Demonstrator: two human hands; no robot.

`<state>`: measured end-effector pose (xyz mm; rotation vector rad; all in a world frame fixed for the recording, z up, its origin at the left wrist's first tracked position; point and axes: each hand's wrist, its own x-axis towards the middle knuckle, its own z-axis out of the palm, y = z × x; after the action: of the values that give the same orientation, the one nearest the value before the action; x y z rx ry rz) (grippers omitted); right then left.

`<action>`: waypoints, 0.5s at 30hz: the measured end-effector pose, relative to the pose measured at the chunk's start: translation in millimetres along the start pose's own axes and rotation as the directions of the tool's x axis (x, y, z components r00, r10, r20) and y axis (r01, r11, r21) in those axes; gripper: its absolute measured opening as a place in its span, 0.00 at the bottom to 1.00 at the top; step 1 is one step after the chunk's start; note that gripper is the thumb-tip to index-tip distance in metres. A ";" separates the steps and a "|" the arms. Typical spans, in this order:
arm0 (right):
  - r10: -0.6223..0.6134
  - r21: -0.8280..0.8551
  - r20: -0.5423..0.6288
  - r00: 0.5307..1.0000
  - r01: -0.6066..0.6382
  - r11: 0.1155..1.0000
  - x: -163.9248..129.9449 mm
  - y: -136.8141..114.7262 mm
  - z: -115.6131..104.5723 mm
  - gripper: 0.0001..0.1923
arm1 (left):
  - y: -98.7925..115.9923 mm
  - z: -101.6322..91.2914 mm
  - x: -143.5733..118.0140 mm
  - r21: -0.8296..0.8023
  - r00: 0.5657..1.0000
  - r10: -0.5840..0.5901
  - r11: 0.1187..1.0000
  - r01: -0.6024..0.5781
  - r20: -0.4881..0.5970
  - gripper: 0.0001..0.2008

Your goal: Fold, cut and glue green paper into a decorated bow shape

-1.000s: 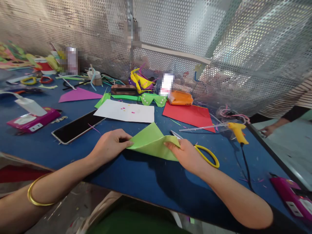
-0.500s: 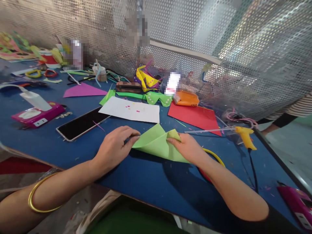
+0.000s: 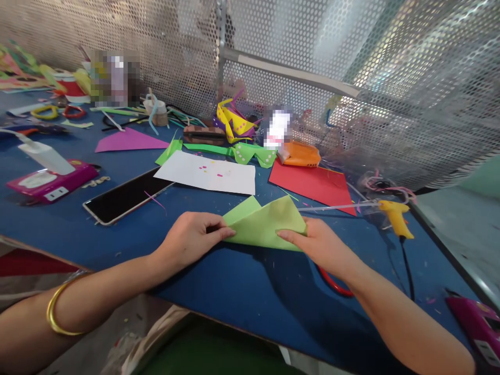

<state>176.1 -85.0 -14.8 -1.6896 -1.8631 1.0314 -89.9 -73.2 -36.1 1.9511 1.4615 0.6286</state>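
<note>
A light green sheet of paper (image 3: 261, 221) is held above the blue table by both hands, folded over so that two pointed corners stick up. My left hand (image 3: 195, 234) pinches its left end between thumb and fingers. My right hand (image 3: 318, 242) grips the right end, thumb in front and fingers behind the sheet. Under the right wrist lies a red curved handle (image 3: 334, 284), partly hidden. Just beyond the paper rests a white sheet (image 3: 207, 174) with small coloured bits on it.
A yellow glue gun (image 3: 396, 216) with a clear stick lies to the right, beside red paper (image 3: 312, 185). Green paper glasses (image 3: 253, 154) and an orange packet (image 3: 300, 154) stand behind. On the left are a dark phone (image 3: 127, 198), a magenta power strip (image 3: 52, 182) and purple paper (image 3: 130, 140).
The green paper's near flap has been folded up and over, its corner now pointing upward. My left hand has shifted right along the sheet, and its thumb now presses on the paper.
</note>
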 end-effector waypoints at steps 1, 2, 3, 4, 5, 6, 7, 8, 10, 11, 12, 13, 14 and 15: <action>0.019 -0.023 -0.068 0.997 -0.021 1.000 -2.7 1.5 2.6 0.16 | 0.5 0.1 1.2 0.003 1.000 -0.012 1.000 0.012 0.001 0.16; 0.029 -0.047 -0.148 0.989 -0.036 0.998 -4.8 3.0 5.8 0.17 | 1.0 0.3 2.3 0.006 1.000 -0.022 1.000 0.022 0.000 0.15; 0.029 -0.068 -0.226 0.974 -0.045 0.997 -6.3 4.8 9.4 0.18 | 1.4 0.5 3.3 0.009 1.000 -0.029 1.000 0.029 -0.006 0.15; 0.020 -0.087 -0.288 0.958 -0.047 0.995 -7.1 6.7 12.9 0.19 | 1.9 0.8 4.3 0.015 0.999 -0.035 0.999 0.035 -0.013 0.15; 0.006 -0.108 -0.324 0.946 -0.043 0.993 -7.3 8.8 16.0 0.19 | 2.2 1.1 5.2 0.023 0.999 -0.040 0.999 0.040 -0.020 0.15; -0.011 -0.134 -0.339 0.941 -0.037 0.990 -6.7 10.9 18.5 0.20 | 2.5 1.4 6.1 0.033 0.999 -0.044 0.998 0.045 -0.026 0.15; -0.030 -0.168 -0.344 0.939 -0.030 0.985 -5.5 13.0 20.2 0.20 | 2.7 1.7 7.1 0.043 0.998 -0.049 0.998 0.051 -0.031 0.15; -0.049 -0.212 -0.351 0.935 -0.029 0.977 -3.5 14.8 21.1 0.20 | 2.8 2.0 8.2 0.054 0.998 -0.055 0.997 0.057 -0.036 0.15; -0.095 -0.318 -0.374 0.923 -0.031 0.948 2.4 17.8 21.2 0.21 | 2.5 2.5 10.3 0.076 0.997 -0.063 0.995 0.066 -0.046 0.15; -0.125 -0.368 -0.384 0.915 -0.028 0.929 6.2 18.7 20.7 0.22 | 2.1 2.6 11.3 0.087 0.997 -0.063 0.994 0.067 -0.047 0.16; -0.158 -0.412 -0.390 0.907 -0.018 0.911 10.4 19.4 20.0 0.22 | 1.6 2.5 11.9 0.096 0.997 -0.061 0.993 0.065 -0.046 0.16; -0.191 -0.449 -0.391 0.900 -0.005 0.894 14.7 19.8 19.3 0.22 | 0.8 2.2 12.1 0.104 0.998 -0.058 0.993 0.062 -0.039 0.17; -0.221 -0.481 -0.387 0.895 0.009 0.877 18.9 20.0 18.7 0.22 | 0.0 1.8 11.9 0.110 0.998 -0.054 0.992 0.057 -0.032 0.17; -0.248 -0.511 -0.378 0.892 0.022 0.860 22.9 20.1 18.1 0.22 | -0.9 1.1 11.1 0.115 0.998 -0.051 0.992 0.054 -0.025 0.17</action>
<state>172.1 -67.4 -45.3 -1.8218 -1.9968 0.0770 -86.7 -62.6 -37.4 1.9917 1.5897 0.5547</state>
